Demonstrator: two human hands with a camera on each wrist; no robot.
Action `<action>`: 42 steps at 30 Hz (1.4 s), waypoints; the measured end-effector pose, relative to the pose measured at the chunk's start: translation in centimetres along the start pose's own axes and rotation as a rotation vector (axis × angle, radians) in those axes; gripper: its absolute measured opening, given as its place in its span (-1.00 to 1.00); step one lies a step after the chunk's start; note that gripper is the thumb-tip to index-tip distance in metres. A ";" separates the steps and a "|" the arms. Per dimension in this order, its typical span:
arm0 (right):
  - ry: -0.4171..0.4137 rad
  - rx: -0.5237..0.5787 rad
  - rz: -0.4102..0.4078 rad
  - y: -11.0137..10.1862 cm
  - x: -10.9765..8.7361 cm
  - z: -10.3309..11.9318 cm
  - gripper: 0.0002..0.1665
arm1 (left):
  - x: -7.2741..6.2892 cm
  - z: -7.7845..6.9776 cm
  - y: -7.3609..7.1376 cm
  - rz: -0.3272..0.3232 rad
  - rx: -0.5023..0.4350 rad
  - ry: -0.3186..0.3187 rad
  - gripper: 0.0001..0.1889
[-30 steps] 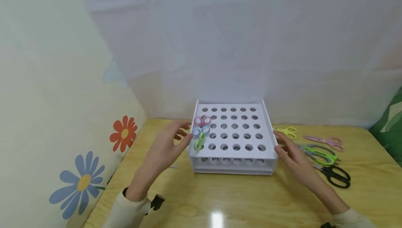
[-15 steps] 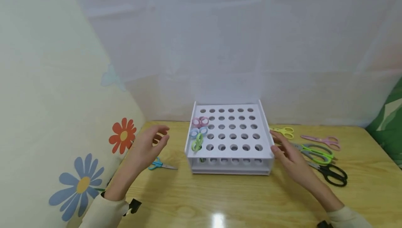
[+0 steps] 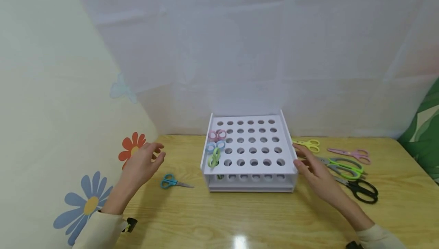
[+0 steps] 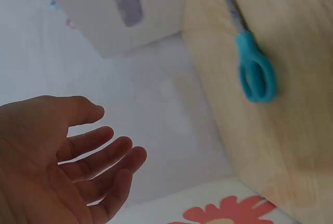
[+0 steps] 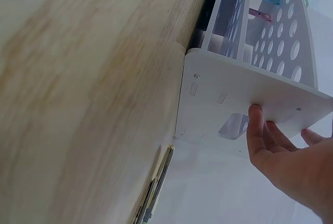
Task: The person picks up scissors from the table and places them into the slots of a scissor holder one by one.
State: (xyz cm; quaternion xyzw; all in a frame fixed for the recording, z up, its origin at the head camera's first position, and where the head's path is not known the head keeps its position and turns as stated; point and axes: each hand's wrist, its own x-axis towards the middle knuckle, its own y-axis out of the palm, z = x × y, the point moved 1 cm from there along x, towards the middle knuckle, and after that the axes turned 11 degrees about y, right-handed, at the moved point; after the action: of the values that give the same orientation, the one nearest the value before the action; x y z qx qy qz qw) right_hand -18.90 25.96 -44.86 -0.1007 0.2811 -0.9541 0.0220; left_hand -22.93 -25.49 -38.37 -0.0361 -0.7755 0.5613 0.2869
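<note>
- Room's pretty plain: pale sheet (image 3: 205,51) hung behind, wall (image 3: 68,70) on the left with a red flower and a blue one, some leafy green print (image 3: 423,134) at the right edge.
- Surface (image 3: 205,218) is shiny wood grain, with a bright glare spot near the front edge.
- White rack (image 3: 250,169) sits on it towards the back, top plate full of round holes. Pink scissors (image 3: 217,135), light-blue scissors (image 3: 210,148) and green scissors (image 3: 214,158) hang in its left column, handles up.
- My read: someone's partway through racking scissors, and this looks like a gap between two pairs, with the rack being steadied.
- Left hand (image 3: 142,163): fingers loosely curled, nothing in it, up in the air past the teal scissors (image 3: 174,182), which lie left of the rack.
- Right hand (image 3: 313,171): fingers fairly straight, fingertips against the rack's right side, not wrapped round anything.
- Loose on the right: yellow scissors (image 3: 306,144), purple scissors (image 3: 350,153), grey-green scissors (image 3: 332,162), black scissors (image 3: 352,185).
- Next move, I'd guess, calls for grabbing a loose pair by the handles and lining up its tips over a free hole.
</note>
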 end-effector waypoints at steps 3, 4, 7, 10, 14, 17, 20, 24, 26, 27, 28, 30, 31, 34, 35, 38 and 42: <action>0.000 -0.004 -0.006 -0.1 0.0 0.2 -0.39 | -0.4 1.1 0.9 0.022 0.093 0.027 -0.64; -0.001 -0.001 -0.006 -0.1 0.0 0.2 -0.39 | -0.5 1.5 1.3 0.028 0.124 0.043 -0.63; -0.002 0.003 -0.004 -0.1 0.0 0.2 -0.39 | -1.1 2.5 2.4 0.046 0.197 0.080 -0.59; -0.003 0.014 0.007 0.1 0.0 0.2 -0.39 | -1.9 3.3 3.3 0.094 0.207 0.052 -0.54; 0.010 0.012 0.005 0.3 0.0 0.2 -0.39 | -2.6 3.8 3.9 0.179 0.168 -0.020 -0.44; 0.018 0.006 -0.001 0.3 -0.1 0.2 -0.38 | -2.8 3.9 4.2 0.233 0.156 -0.039 -0.35; 0.019 0.007 -0.006 0.3 -0.1 0.2 -0.38 | -2.9 4.1 4.6 0.292 0.168 -0.030 -0.29; 0.026 0.006 -0.003 0.3 0.0 0.2 -0.37 | -3.0 4.3 5.1 0.356 0.172 -0.023 -0.30; 0.030 0.005 -0.001 0.3 0.0 0.3 -0.37 | -3.1 4.5 5.4 0.369 0.160 -0.024 -0.32; 0.030 0.004 0.000 0.3 0.0 0.3 -0.37 | -3.1 4.5 5.5 0.375 0.156 -0.017 -0.34; 0.030 0.004 0.000 0.3 0.0 0.3 -0.37 | -3.1 4.7 5.6 0.379 0.149 -0.012 -0.36; 0.031 0.002 -0.001 0.3 0.0 0.3 -0.38 | -3.1 4.9 5.9 0.386 0.135 0.015 -0.43; 0.031 0.000 -0.003 0.3 0.0 0.3 -0.38 | -3.1 4.9 6.0 0.389 0.120 0.019 -0.47; 0.028 0.001 -0.006 0.2 0.1 0.3 -0.38 | -3.1 5.2 6.3 0.387 0.050 0.022 -0.57; 0.027 0.003 -0.007 0.2 0.1 0.3 -0.38 | -3.1 5.2 6.4 0.385 0.018 0.018 -0.59; 0.026 0.007 -0.008 0.1 0.1 0.3 -0.38 | -3.2 5.1 6.4 0.375 -0.095 -0.014 -0.61; 0.033 0.008 -0.008 0.1 0.1 0.3 -0.38 | -3.3 5.0 6.5 0.384 -0.193 -0.023 -0.61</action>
State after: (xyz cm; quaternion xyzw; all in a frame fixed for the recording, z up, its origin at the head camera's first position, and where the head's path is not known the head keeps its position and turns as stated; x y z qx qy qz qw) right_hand -18.93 25.71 -44.62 -0.0858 0.2771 -0.9569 0.0141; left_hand -24.35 -28.63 -46.52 -0.2042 -0.8078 0.5290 0.1608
